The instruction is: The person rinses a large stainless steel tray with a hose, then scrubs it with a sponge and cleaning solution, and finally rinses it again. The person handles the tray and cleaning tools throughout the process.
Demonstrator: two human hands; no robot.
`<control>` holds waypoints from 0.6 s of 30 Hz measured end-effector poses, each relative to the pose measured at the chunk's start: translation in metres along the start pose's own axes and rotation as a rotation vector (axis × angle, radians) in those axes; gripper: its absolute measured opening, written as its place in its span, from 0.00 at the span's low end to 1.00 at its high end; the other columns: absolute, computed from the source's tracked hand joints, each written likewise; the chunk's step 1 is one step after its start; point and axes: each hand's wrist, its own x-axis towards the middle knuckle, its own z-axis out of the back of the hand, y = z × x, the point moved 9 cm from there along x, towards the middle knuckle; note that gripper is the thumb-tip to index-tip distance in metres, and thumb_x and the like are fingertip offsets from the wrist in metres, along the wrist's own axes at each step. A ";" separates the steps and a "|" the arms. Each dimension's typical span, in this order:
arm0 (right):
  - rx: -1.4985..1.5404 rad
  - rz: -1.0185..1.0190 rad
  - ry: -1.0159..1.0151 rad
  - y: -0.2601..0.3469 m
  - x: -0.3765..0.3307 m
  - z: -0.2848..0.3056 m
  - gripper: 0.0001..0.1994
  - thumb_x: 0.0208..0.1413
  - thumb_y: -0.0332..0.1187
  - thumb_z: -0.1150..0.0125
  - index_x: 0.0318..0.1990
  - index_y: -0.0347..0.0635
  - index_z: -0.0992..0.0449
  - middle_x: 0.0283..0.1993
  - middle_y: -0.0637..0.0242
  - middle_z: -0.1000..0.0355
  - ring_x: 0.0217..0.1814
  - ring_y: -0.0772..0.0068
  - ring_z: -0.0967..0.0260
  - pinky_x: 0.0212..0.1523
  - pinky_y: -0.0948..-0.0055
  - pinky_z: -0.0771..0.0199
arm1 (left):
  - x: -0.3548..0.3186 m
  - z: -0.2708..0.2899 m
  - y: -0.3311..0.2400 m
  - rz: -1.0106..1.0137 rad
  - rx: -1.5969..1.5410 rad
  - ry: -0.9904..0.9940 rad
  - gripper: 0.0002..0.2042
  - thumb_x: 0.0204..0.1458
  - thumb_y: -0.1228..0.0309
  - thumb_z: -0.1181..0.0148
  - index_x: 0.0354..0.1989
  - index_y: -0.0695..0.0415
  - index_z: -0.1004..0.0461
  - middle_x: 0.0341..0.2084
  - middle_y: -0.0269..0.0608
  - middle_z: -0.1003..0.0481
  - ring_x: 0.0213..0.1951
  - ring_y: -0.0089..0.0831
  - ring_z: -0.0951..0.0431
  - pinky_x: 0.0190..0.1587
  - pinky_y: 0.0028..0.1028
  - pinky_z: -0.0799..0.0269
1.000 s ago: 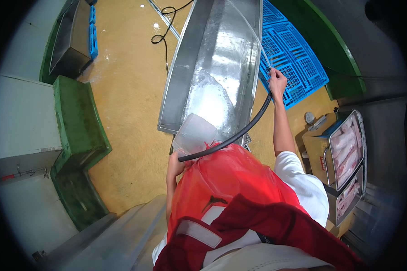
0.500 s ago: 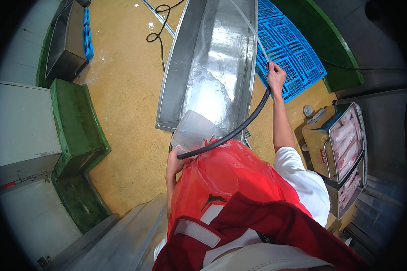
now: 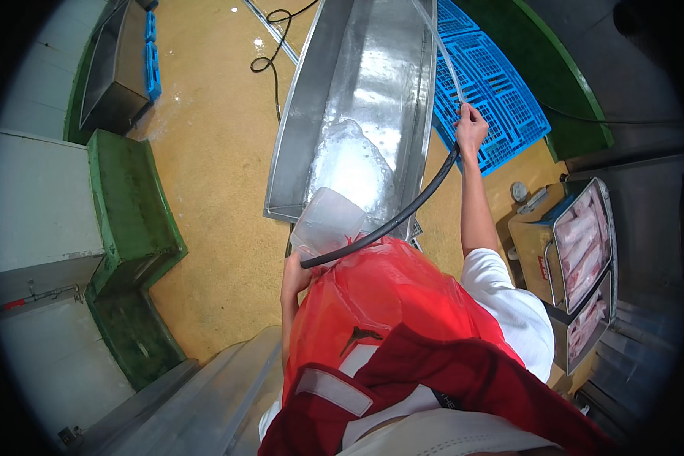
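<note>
My right hand (image 3: 471,131) is closed around the end of a black hose (image 3: 391,225), its arm reaching out past the right side of a long metal trough (image 3: 290,144). A thin water stream (image 3: 447,61) shoots from the hose end toward the trough's far part. Close to my body, my left hand (image 3: 295,277) grips the hose lower down. A translucent plastic container (image 3: 328,222) sits tilted beside that hand, at the trough's near end; whether the fingers also hold it, I cannot tell. Whitish foam or water (image 3: 351,163) covers part of the trough's bottom.
Blue plastic pallets (image 3: 494,95) lie right of the trough. Stacked bins of pale pinkish pieces (image 3: 581,232) stand at the right. Green ledges (image 3: 133,197) line the left wall, with another metal tub (image 3: 118,72) farther off. A black cable (image 3: 276,68) loops over the yellowish floor (image 3: 213,228).
The water stream's far part has swung slightly right. My right hand has shifted a little right with the hose end; my left hand keeps its hold. The view has moved slightly.
</note>
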 end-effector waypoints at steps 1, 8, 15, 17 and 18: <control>0.010 0.009 -0.004 0.002 0.000 0.000 0.15 0.61 0.37 0.42 0.45 0.32 0.20 0.31 0.59 0.21 0.20 0.77 0.28 0.23 0.75 0.30 | 0.000 0.000 0.002 0.002 0.003 -0.007 0.13 0.41 0.82 0.41 0.38 0.63 0.24 0.32 0.58 0.22 0.38 0.52 0.20 0.38 0.39 0.26; 0.074 0.054 -0.029 0.014 0.001 0.002 0.15 0.62 0.36 0.43 0.45 0.30 0.21 0.31 0.61 0.22 0.20 0.78 0.29 0.22 0.77 0.30 | -0.001 0.000 -0.006 0.000 -0.008 -0.001 0.13 0.40 0.81 0.41 0.38 0.64 0.24 0.32 0.59 0.22 0.38 0.53 0.20 0.39 0.40 0.27; 0.092 0.066 -0.061 0.018 0.002 0.005 0.15 0.62 0.35 0.43 0.45 0.30 0.21 0.31 0.60 0.22 0.20 0.78 0.29 0.22 0.77 0.30 | 0.001 -0.002 0.003 0.000 -0.003 -0.001 0.14 0.38 0.82 0.41 0.37 0.63 0.24 0.33 0.59 0.22 0.39 0.53 0.20 0.39 0.40 0.27; 0.090 0.083 -0.082 0.015 0.004 0.008 0.15 0.62 0.35 0.43 0.45 0.30 0.21 0.31 0.60 0.22 0.19 0.78 0.29 0.22 0.77 0.30 | 0.003 -0.002 0.004 -0.013 -0.010 -0.008 0.14 0.38 0.82 0.40 0.37 0.63 0.24 0.33 0.59 0.22 0.39 0.53 0.20 0.39 0.40 0.27; 0.089 0.091 -0.091 0.014 0.005 0.009 0.15 0.62 0.35 0.43 0.45 0.29 0.21 0.31 0.60 0.22 0.19 0.77 0.29 0.21 0.77 0.29 | 0.004 -0.001 0.004 -0.017 -0.018 -0.015 0.14 0.38 0.81 0.40 0.37 0.64 0.24 0.33 0.59 0.21 0.39 0.53 0.20 0.39 0.40 0.27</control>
